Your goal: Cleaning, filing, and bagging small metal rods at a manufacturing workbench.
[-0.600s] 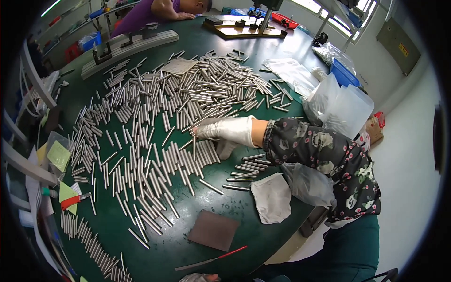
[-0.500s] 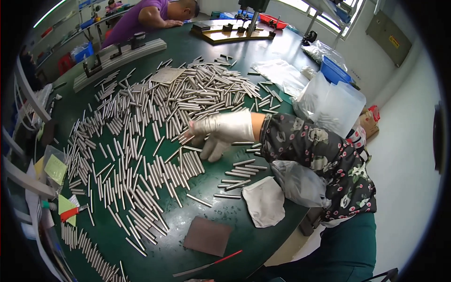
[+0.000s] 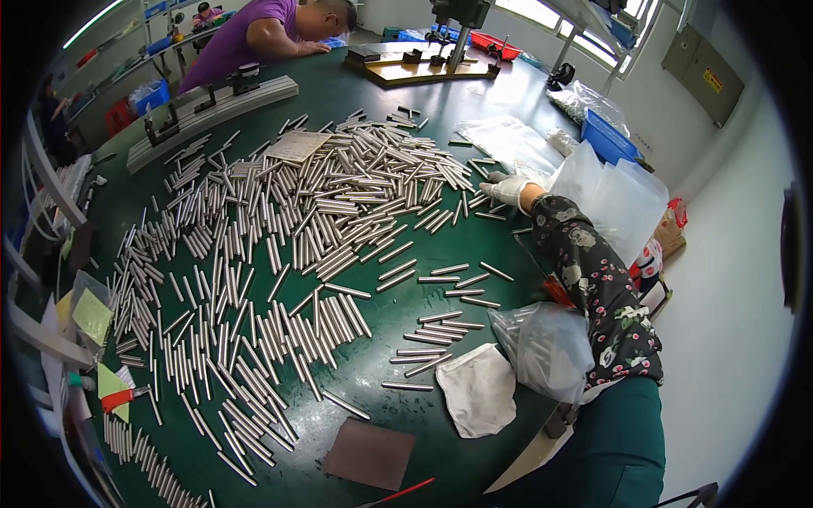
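Many shiny steel pins (image 3: 339,203) lie heaped and spread on the green tabletop (image 3: 457,245). My right hand (image 3: 508,190), in a pale glove, is at the right edge of the heap, reaching forward from a dark floral sleeve. Its fingers are stretched out over a few loose pins (image 3: 479,200), and I see nothing held in them. Beneath it, toward the near side, several pins lie in a small group (image 3: 436,334) beside a white cloth (image 3: 477,389). My left hand is out of view.
Clear plastic bags (image 3: 542,347) sit by my right forearm, with larger bags (image 3: 622,203) and a blue bin (image 3: 608,140) beyond. A brown sheet (image 3: 370,455) lies near the front. A metal fixture (image 3: 423,63) stands far back; a person in purple (image 3: 254,38) leans there.
My right hand has moved from the middle of the pins to the far right edge of the heap. Some pins now lie apart where it was. The view has shifted slightly.
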Tool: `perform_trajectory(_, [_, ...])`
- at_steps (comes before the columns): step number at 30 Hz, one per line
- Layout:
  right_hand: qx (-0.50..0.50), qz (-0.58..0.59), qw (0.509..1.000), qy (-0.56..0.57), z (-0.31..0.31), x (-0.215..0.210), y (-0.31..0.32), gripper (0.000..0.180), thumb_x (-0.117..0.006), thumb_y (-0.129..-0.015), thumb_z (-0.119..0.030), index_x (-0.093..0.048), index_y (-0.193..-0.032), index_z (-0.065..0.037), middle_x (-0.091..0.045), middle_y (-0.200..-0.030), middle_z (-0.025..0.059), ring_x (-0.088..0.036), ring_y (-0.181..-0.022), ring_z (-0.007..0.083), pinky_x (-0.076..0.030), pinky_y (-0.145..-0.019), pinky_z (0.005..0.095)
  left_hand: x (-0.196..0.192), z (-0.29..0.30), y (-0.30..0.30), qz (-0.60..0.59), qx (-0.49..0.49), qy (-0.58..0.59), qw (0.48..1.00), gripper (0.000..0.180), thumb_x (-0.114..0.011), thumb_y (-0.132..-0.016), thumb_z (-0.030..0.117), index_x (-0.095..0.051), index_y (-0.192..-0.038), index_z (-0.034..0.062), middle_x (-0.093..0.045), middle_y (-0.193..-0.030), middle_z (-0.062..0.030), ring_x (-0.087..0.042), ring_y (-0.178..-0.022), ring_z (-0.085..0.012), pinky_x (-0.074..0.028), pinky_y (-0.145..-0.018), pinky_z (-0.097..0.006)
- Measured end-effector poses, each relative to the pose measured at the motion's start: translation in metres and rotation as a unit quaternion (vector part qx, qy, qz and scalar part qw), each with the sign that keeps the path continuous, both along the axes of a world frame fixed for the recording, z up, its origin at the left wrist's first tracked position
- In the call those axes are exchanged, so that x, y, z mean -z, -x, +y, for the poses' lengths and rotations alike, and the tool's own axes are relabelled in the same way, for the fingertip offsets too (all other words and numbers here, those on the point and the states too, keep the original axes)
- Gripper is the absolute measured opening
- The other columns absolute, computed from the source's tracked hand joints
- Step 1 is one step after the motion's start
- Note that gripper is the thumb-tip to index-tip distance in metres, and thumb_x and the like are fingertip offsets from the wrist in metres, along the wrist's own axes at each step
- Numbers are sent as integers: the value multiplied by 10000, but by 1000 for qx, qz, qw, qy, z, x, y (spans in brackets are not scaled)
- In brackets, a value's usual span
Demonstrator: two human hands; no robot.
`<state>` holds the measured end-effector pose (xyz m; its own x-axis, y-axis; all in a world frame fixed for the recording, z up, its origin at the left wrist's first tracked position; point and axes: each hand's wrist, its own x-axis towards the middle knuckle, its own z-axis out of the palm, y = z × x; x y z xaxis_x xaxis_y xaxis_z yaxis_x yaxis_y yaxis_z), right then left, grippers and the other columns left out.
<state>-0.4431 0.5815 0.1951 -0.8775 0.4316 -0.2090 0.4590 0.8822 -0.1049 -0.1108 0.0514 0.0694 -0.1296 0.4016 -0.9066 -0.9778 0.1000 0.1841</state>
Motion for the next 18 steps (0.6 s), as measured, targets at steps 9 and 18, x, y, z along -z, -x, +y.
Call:
perform_trajectory(9, [-69, -21, 966, 250, -113, -28, -4, 530, -650, -742, -372, -471, -1183, -137, -539, -1009, 110, -562, -779, 206, -499, -584, 324, 47, -79, -76, 3, -33, 26, 999, 275, -614, -791, 303, -614, -881, 43, -612, -815, -93, -564, -738, -209, -456, -691, -355])
perform_trajectory(18, [-144, -183, 823, 518, -175, -54, -27, 706, -612, -810, -238, -218, -1335, 22, -446, -1204, 205, -528, -1005, 258, -529, -714, 374, -19, -18, -12, 0, -23, 29, 999, 273, -609, -795, 300, -612, -888, 42, -612, -820, -91, -564, -742, -207, -457, -695, -356])
